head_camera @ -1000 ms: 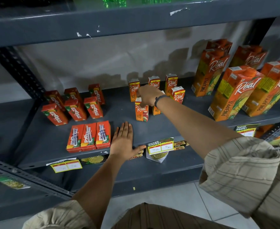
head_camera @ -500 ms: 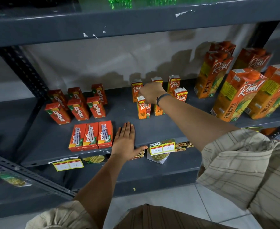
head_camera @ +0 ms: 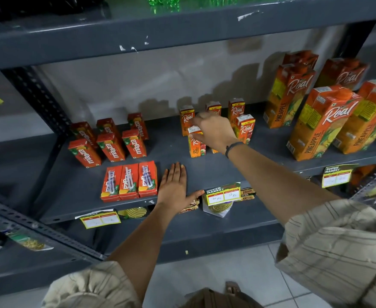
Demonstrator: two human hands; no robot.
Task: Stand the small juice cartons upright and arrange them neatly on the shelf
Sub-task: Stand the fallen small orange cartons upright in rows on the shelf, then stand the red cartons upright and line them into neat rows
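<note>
Small orange Real cartons stand upright mid-shelf: one at the back left [head_camera: 186, 121], one at the back right [head_camera: 236, 109] and one in front on the right [head_camera: 246, 128]. My right hand [head_camera: 214, 132] reaches over them, finger and thumb pinching the top of the front left Real carton [head_camera: 196, 146]. Another carton is mostly hidden behind that hand. Three red Maaza cartons [head_camera: 129, 181] lie flat side by side near the front edge. My left hand [head_camera: 174, 187] rests palm down, fingers apart, just right of them. Several upright Maaza cartons [head_camera: 111, 143] stand behind.
Tall Real pineapple cartons [head_camera: 322, 123] stand at the right of the grey metal shelf [head_camera: 71, 187]. Price tags [head_camera: 223, 195] hang off its front edge, with snack packets on the shelf below. An upper shelf overhangs closely, and a perforated upright runs at the left.
My right hand has shifted from the cartons behind onto the top of the front left Real carton. My left hand has stayed flat on the shelf.
</note>
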